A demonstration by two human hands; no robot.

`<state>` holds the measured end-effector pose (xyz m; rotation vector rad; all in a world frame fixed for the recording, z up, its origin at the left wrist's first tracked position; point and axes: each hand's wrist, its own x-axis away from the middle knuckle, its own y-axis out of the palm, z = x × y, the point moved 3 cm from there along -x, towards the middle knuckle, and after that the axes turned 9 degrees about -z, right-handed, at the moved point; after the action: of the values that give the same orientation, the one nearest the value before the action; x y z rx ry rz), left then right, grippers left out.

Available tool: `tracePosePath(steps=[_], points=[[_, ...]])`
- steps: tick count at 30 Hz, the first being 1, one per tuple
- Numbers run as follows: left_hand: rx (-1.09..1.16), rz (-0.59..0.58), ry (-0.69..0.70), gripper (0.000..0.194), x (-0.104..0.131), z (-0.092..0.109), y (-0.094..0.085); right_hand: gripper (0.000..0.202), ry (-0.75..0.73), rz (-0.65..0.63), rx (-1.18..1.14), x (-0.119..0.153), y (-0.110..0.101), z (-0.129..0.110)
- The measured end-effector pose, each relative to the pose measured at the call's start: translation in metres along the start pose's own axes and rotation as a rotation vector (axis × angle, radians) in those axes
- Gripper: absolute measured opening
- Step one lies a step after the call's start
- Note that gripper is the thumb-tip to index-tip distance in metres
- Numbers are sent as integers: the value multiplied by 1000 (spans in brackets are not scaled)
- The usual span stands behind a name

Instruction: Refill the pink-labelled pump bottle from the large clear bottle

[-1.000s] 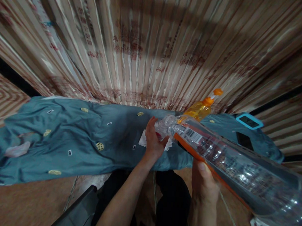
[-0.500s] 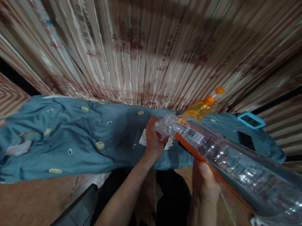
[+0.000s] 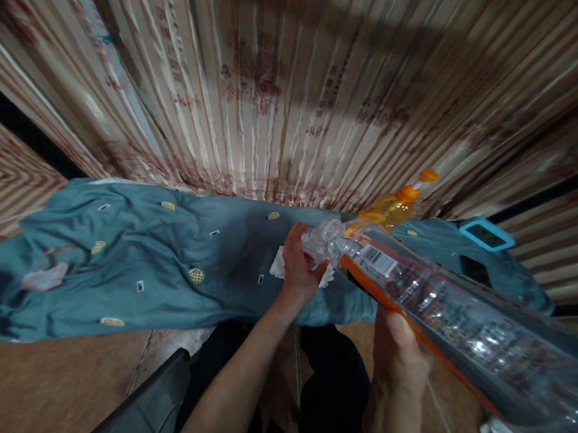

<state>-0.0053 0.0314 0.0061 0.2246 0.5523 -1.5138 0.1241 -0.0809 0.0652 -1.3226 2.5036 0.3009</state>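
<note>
My right hand (image 3: 400,352) grips a big clear plastic bottle (image 3: 438,299) with an orange label strip and a barcode. The bottle is tilted, its narrow end pointing left and its base running off the right edge. My left hand (image 3: 300,271) is curled around a small clear cup (image 3: 315,243) at the bottle's mouth. Glare and overlap hide whether cup and bottle touch, and I cannot make out any liquid flowing. White tissue (image 3: 278,264) lies under the left hand. Just behind the big bottle is a yellow pump bottle (image 3: 389,210) with an orange top.
A teal patterned cloth (image 3: 167,249) covers the long surface ahead. At the right lie a blue-framed digital clock (image 3: 487,234) and a dark phone (image 3: 475,270). Crumpled pale tissue (image 3: 45,276) sits at the far left. A striped curtain (image 3: 284,114) hangs close behind.
The whole scene has shifted slightly right in view. Both hands keep the same hold, with the bottle still tilted toward the cup.
</note>
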Motion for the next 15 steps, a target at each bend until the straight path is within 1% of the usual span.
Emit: tracePosePath(steps=[4, 9, 15], points=[[7, -7, 8, 83, 0, -1, -1, 56, -1, 8, -8, 1, 0, -1], [11, -24, -26, 83, 0, -1, -1, 53, -11, 35, 16, 3, -3, 0], [-1, -19, -18, 81, 0, 1, -2, 50, -7, -15, -27, -1, 0, -3]])
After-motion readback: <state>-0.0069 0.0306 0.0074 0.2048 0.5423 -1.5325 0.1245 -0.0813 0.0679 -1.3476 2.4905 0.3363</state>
